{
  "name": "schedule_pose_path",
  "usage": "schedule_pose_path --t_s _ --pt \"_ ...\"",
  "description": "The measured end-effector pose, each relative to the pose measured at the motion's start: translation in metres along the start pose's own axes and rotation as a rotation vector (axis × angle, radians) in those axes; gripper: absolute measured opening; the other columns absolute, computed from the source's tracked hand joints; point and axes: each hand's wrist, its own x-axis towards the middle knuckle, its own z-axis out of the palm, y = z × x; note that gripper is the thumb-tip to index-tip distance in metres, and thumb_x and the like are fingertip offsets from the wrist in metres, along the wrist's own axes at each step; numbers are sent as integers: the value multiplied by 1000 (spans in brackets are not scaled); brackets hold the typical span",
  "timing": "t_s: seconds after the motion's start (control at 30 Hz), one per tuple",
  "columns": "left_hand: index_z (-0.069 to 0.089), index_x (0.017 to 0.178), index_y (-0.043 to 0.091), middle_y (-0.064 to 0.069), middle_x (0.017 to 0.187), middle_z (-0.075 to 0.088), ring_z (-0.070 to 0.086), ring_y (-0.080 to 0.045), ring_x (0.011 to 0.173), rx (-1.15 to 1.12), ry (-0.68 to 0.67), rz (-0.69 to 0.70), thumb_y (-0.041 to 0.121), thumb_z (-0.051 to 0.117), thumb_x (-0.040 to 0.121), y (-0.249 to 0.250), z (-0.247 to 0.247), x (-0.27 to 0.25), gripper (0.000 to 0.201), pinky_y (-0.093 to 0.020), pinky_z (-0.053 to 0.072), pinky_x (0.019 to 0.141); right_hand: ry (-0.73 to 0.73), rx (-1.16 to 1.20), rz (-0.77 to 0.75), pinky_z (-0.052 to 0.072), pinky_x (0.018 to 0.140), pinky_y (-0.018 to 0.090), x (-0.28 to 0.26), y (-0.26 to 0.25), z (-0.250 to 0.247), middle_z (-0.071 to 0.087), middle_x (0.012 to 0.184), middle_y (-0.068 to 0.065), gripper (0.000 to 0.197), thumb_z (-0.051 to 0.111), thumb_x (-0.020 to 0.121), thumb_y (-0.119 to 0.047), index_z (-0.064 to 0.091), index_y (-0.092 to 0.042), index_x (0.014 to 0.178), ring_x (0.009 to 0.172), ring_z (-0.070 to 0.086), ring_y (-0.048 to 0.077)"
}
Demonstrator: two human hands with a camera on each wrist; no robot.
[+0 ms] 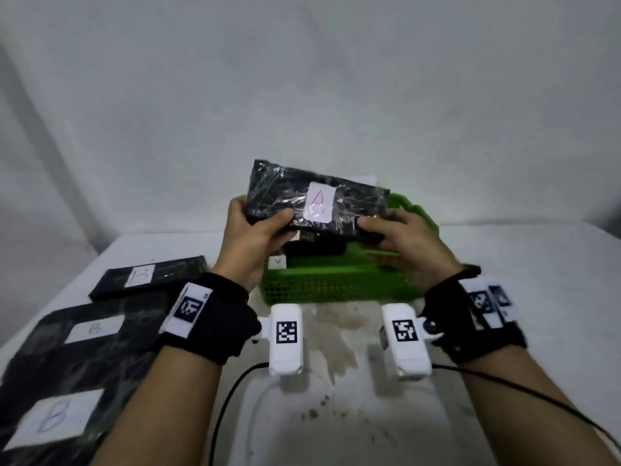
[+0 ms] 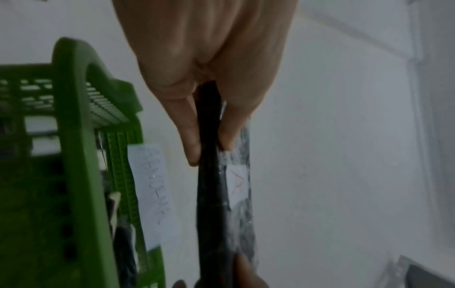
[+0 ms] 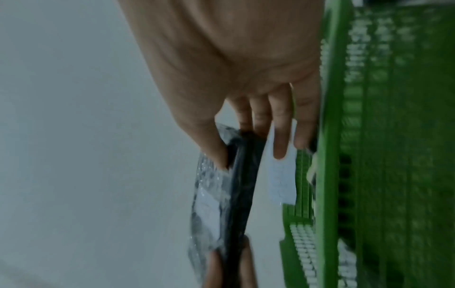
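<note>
A flat black packet (image 1: pixel 285 193) wrapped in clear film, with a white label marked with a red A, is held in the air above a green plastic basket (image 1: pixel 336 284). My left hand (image 1: pixel 255 227) pinches its left end, thumb on top and fingers beneath. My right hand (image 1: pixel 386 233) pinches its right end the same way. The left wrist view shows the packet (image 2: pixel 211 194) edge-on between thumb and fingers (image 2: pixel 192 140). In the right wrist view the packet (image 3: pixel 238 185) is also edge-on, with the basket (image 3: pixel 369 155) beside it.
Three black packets labelled B lie on the white table at the left: one (image 1: pixel 151 277) further back, one (image 1: pixel 84 331) in the middle, one (image 1: pixel 50 418) nearest. More dark packets (image 1: pixel 316 247) lie inside the basket. A paper label (image 2: pixel 152 194) hangs on the basket's far wall.
</note>
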Motion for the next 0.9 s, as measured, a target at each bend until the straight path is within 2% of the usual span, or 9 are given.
schedule_pose_path --t_s 0.07,0.17,0.3,0.4,0.53,0.67,0.8,0.9 --pt "46 122 8 -18 123 65 72 -28 98 18 -10 -14 4 72 85 0 -7 7 46 -36 61 80 2 181 -28 61 72 31 8 4 16 75 106 9 18 71 91 -12 65 -12 109 86 73 19" --pt "51 116 4 -19 116 67 73 -22 85 17 -2 11 8 70 88 3 -19 14 33 -28 60 69 -16 288 -91 63 77 34 17 2 24 74 109 10 19 64 94 -6 64 -10 113 96 73 23" --pt "51 119 8 -11 108 69 74 -23 88 49 -37 58 3 67 89 2 -25 13 34 -27 60 65 -47 212 -179 61 70 28 20 -2 30 75 110 9 40 74 86 -7 61 -8 124 89 76 17" --pt "52 121 11 -8 105 69 73 -19 82 131 -88 34 6 63 92 4 -29 12 32 -32 61 67 -47 176 -229 60 67 25 21 -3 32 77 105 4 42 77 83 -9 63 -10 122 88 77 15" --pt "52 123 8 -9 112 69 72 -22 97 188 -107 38 12 68 89 6 -35 14 38 -35 62 74 -94 120 -241 60 67 26 22 -3 31 77 108 6 42 77 83 -12 64 -9 123 90 77 16" --pt "48 125 9 -7 111 68 74 -17 86 155 -113 86 12 72 85 5 -27 11 46 -35 62 67 -73 81 -265 60 66 28 23 -3 27 78 105 1 43 79 82 -16 64 -14 123 89 77 16" --pt "50 125 12 -3 113 68 74 -16 90 190 -129 162 17 74 85 8 -19 3 47 -33 61 64 -35 45 -322 59 67 30 16 -9 20 78 96 -5 38 80 81 -16 66 -17 116 82 76 12" --pt "52 123 11 -2 108 69 73 -12 83 227 -138 202 18 76 84 13 -14 -7 47 -29 59 57 -9 25 -393 59 65 28 3 -14 14 77 103 -5 47 81 80 -19 60 -17 122 84 76 10"
